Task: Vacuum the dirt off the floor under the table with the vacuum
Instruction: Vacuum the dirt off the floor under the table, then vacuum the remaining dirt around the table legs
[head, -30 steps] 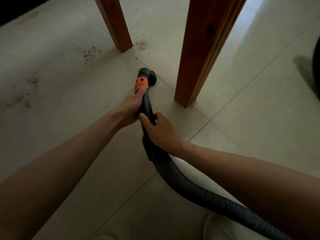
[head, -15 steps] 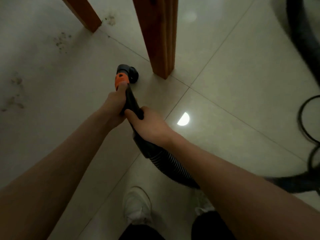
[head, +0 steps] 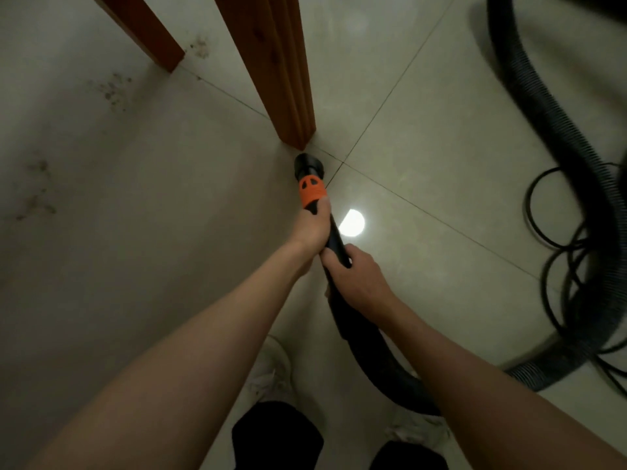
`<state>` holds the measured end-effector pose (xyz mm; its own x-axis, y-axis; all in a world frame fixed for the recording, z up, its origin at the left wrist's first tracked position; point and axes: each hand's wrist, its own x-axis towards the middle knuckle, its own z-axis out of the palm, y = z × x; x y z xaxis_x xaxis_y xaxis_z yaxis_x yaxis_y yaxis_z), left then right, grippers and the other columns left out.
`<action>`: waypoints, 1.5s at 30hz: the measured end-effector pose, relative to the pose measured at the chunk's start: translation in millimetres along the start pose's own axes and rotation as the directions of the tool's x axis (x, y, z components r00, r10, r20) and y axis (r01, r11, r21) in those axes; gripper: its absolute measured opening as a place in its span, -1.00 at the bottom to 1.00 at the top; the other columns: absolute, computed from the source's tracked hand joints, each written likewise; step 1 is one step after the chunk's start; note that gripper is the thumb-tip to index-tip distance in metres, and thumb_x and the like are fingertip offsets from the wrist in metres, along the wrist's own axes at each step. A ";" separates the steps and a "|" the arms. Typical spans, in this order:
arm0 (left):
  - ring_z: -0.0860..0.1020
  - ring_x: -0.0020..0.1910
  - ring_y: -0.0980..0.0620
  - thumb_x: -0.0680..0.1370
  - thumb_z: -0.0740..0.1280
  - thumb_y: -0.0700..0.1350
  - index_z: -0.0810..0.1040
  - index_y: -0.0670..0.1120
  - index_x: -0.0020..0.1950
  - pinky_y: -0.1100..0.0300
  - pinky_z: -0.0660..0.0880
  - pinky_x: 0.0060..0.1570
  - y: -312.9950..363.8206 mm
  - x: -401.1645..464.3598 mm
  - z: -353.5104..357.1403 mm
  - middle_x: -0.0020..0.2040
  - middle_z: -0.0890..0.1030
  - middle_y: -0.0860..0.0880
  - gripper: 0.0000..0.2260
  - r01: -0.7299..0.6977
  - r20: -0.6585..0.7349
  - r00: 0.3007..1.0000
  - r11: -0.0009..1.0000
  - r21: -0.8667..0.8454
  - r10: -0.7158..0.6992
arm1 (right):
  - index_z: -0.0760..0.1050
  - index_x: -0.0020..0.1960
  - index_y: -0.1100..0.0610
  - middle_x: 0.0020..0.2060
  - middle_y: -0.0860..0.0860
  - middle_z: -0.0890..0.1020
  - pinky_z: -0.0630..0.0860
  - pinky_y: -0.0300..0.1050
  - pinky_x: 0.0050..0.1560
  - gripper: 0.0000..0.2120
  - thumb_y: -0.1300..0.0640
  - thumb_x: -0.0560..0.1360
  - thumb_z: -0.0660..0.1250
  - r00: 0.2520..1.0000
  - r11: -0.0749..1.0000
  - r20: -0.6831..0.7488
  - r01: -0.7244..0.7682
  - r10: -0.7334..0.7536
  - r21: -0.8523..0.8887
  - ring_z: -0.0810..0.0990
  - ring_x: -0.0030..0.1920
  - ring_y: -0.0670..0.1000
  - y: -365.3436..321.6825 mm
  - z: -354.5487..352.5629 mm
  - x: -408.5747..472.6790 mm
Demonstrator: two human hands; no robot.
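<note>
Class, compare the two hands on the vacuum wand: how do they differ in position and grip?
The left hand grips the wand nearer the nozzle, its thumb against the orange collar. The right hand holds farther back, toward the hose. The left hand sits on the wand's left side, the right hand on its right. Both wrap around the wand.

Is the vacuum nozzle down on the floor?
Cannot tell. The nozzle points down beside the table leg, but its contact with the floor is hidden.
</note>
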<state>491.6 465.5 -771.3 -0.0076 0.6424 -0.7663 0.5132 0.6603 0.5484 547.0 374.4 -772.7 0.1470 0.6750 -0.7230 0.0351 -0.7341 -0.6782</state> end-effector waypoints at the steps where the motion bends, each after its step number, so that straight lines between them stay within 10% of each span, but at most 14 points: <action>1: 0.49 -0.07 -0.08 0.63 0.07 0.07 0.35 -0.18 0.04 0.09 0.46 0.00 -6.3 -2.9 -5.2 -0.09 0.49 -0.13 -0.69 0.015 -0.028 0.999 1.000 -0.006 -0.015 | 0.44 -0.15 0.01 -0.21 0.14 0.64 0.61 0.13 -0.03 -0.80 -0.10 0.50 0.25 0.999 1.000 0.035 -0.002 0.003 -0.008 0.65 -0.17 0.15 1.0 2.8 -3.1; 11: 0.50 -0.16 -0.04 0.64 0.09 0.05 0.29 -0.30 0.33 0.14 0.46 -0.14 -15.1 -86.0 -40.0 -0.12 0.47 -0.11 -0.55 0.263 0.016 0.964 0.944 -0.197 -0.265 | 0.48 -0.10 0.04 -0.15 0.16 0.65 0.59 0.03 -0.05 -0.70 -0.20 0.48 0.27 0.972 0.987 0.224 -0.034 0.069 -0.154 0.65 -0.14 0.16 -18.0 -8.0 -75.9; 17: 0.50 0.07 -0.11 0.65 -0.01 0.09 0.25 -0.26 0.41 0.10 0.46 0.00 60.7 -165.2 -29.0 0.22 0.47 -0.23 -0.51 0.187 0.120 0.979 0.959 -0.213 -0.164 | 0.48 -0.25 0.02 -0.32 0.09 0.65 0.59 0.02 -0.10 -0.62 -0.25 0.52 0.18 0.995 0.994 0.080 -0.046 0.053 -0.095 0.65 -0.24 0.11 -74.6 -66.9 -149.7; 36: 0.54 -0.15 0.07 0.67 0.01 -0.06 0.43 -0.12 0.03 0.22 0.47 -0.12 347.3 -450.1 -20.3 -0.13 0.55 -0.05 -0.75 -0.125 0.407 0.867 0.915 -0.383 0.288 | 0.54 -0.20 0.28 -0.45 0.15 0.61 0.53 -0.09 -0.29 -0.51 -0.17 0.52 0.26 0.973 0.989 -0.181 0.146 -0.141 0.012 0.58 -0.45 0.04 -311.9 -274.8 -385.7; 45: 0.54 -0.12 0.03 0.66 0.08 -0.07 0.35 -0.23 0.20 0.28 0.56 -0.19 473.8 -505.3 -58.0 -0.07 0.52 -0.11 -0.75 -0.309 0.336 0.787 0.802 -0.511 0.518 | 0.50 -0.20 0.17 -0.45 0.10 0.59 0.52 -0.14 -0.35 -0.60 -0.15 0.54 0.22 0.895 0.925 -0.234 0.366 -0.379 -0.098 0.57 -0.45 0.01 -446.8 -321.2 -425.5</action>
<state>688.8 476.3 -104.9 0.5485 0.7162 -0.4315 -0.0247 0.5297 0.8478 786.3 391.3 -119.9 0.3493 0.8653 -0.3595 0.1827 -0.4392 -0.8796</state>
